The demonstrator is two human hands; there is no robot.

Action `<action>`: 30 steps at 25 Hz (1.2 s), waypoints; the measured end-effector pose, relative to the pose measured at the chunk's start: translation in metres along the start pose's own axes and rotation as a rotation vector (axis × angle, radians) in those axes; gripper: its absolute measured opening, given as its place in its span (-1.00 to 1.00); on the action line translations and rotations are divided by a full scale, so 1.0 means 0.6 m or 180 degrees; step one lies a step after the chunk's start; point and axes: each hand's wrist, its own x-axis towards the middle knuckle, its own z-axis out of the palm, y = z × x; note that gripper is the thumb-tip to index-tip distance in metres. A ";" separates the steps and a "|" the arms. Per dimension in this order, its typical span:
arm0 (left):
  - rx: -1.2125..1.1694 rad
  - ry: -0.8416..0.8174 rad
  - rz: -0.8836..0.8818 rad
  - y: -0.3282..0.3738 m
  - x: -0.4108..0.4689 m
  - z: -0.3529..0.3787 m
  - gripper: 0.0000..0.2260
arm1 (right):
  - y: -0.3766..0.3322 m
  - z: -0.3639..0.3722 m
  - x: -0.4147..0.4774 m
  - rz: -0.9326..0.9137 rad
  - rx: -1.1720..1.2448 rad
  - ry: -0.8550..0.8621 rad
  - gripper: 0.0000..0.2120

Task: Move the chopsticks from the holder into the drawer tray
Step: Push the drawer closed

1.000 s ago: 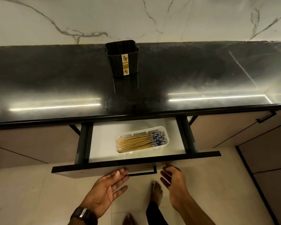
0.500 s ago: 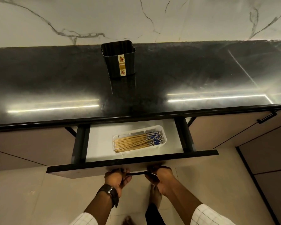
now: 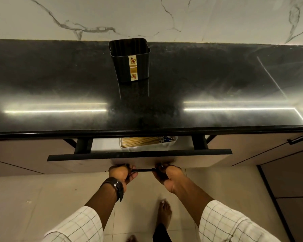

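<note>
Head view looks down on a glossy black stone countertop (image 3: 59, 88) streaked with two bright strips of reflected light, backed by a pale, grey-veined marble wall (image 3: 147, 16). Standing upright on the counter near the wall is the holder (image 3: 130, 60), a dark ribbed plastic tub of rounded-square shape with a narrow gold and white flowered label down its front. Below the counter edge the drawer (image 3: 140, 155), matte black along its top rim with a beige front, is open only a little. Inside it, the white plastic tray (image 3: 170, 144) holds the chopsticks (image 3: 140, 141), a flat bundle of pale wooden sticks with blue-patterned ends, partly hidden under the counter lip. The left hand (image 3: 122, 172) and right hand (image 3: 166, 174) are both curled around the slim black bar handle (image 3: 143, 170). A dark wristwatch (image 3: 118, 186) sits on the left wrist, above white checked sleeves.
</note>
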 end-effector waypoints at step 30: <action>0.0357 -0.0033 0.0388 0.115 0.077 0.094 -0.87 | -0.118 0.102 0.055 -0.0170 -0.0257 -0.0190 -0.89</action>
